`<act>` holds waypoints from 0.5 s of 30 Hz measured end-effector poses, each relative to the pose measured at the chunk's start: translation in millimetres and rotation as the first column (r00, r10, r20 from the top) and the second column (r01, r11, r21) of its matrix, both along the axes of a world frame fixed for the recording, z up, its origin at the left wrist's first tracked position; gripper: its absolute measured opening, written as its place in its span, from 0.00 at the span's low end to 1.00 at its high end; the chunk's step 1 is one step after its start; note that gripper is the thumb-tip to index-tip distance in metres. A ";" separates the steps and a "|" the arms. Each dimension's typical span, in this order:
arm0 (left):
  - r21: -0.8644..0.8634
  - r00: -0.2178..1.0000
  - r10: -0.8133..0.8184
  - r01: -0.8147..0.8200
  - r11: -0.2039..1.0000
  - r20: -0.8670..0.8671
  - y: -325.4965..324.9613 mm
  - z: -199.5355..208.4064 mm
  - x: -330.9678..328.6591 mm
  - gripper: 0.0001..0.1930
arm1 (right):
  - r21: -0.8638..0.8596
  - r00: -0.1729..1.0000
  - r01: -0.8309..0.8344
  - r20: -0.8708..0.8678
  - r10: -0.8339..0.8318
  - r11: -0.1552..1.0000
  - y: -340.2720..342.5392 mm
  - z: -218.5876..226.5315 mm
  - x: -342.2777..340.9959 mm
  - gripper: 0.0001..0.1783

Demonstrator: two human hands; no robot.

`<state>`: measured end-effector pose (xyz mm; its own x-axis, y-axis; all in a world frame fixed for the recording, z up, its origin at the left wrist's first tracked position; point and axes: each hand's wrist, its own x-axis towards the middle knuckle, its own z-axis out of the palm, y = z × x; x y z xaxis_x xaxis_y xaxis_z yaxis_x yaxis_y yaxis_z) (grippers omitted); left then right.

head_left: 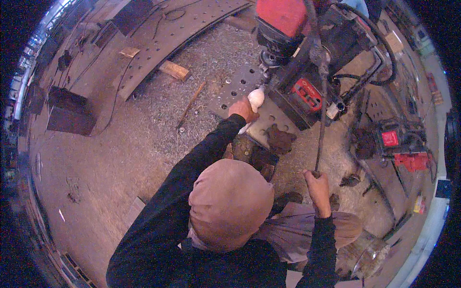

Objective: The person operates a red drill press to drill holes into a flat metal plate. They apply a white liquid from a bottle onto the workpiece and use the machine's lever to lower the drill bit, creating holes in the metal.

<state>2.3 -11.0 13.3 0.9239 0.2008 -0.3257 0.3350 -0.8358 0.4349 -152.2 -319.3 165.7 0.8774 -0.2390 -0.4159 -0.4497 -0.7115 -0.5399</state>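
Note:
My left hand (243, 110) is wrapped round a white bottle (256, 98) whose rounded end points away from me. The bottle is close to the lower end of a drilling machine with a red motor housing (282, 17). Beneath it lies a grey steel plate (224, 87) with rows of round holes. My right hand (319, 191) is closed on the near end of a long dark lever (321, 137), which runs up toward the machine. The black machine base with a red control panel (308, 95) stands on the plate. The tool tip is hard to make out.
Metal shavings (180, 117) cover the ground left of the plate. A wooden block (175, 70) and a thin rod (193, 102) lie there. A dark rag (280, 139) sits on the plate's near edge. A second red machine (412, 161) is at right; a black hose (393, 57) loops behind.

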 end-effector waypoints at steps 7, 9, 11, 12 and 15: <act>-0.006 1.000 -0.014 0.014 1.000 -0.017 -2.0 3.7 2.6 0.41 | -0.034 0.999 -0.023 -0.025 0.022 0.999 -3.0 0.9 2.6 0.26; -0.008 1.000 -0.007 0.007 1.000 -0.012 -2.8 3.5 2.9 0.40 | -0.048 0.998 -0.046 -0.048 0.044 0.998 -6.2 -1.0 2.9 0.27; -0.007 1.000 0.002 -0.002 1.000 0.011 -2.2 1.1 3.1 0.40 | -0.051 0.998 -0.046 -0.040 0.044 0.998 -2.4 4.0 3.1 0.27; -0.006 1.000 0.002 -0.002 1.000 0.002 -2.1 2.5 3.3 0.40 | -0.053 0.998 -0.045 -0.036 0.043 0.998 -0.2 7.8 3.0 0.26; -0.006 1.000 0.000 0.000 1.000 -0.015 -1.3 4.8 3.2 0.41 | -0.035 0.998 -0.049 -0.051 0.047 0.998 3.1 14.7 3.4 0.28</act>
